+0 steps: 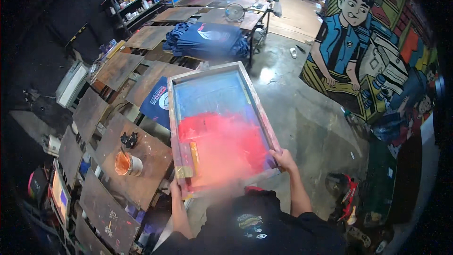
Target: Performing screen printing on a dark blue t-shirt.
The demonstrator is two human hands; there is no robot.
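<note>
Hands grip a rectangular wooden screen-printing frame (219, 127) by its near corners: left hand (175, 190) at the taped corner, right hand (282, 158) on the rail. Its taut blue mesh is smeared with red ink, held above worn brown boards of the desk (141, 170), beside a round ink tub (127, 164).

head view, looking down

a single fisheye camera worn on the head, close above the screen frame (222, 127), faces forward and downward.
</note>
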